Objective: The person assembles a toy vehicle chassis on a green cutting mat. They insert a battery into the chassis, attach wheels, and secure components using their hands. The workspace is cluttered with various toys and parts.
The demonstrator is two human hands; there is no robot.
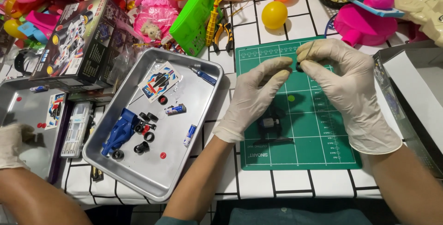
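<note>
Gloved hands are held together above the green cutting mat: a small dark part is pinched between the fingertips of the left hand and the right hand, over the mat's far edge. Left of the mat, loose wheels and a blue car body lie in a metal tray. On the mat, below the hands, a small motor frame rests. Slippery gloves could let the tiny part be dropped and bounce off the mat among the toys.
</note>
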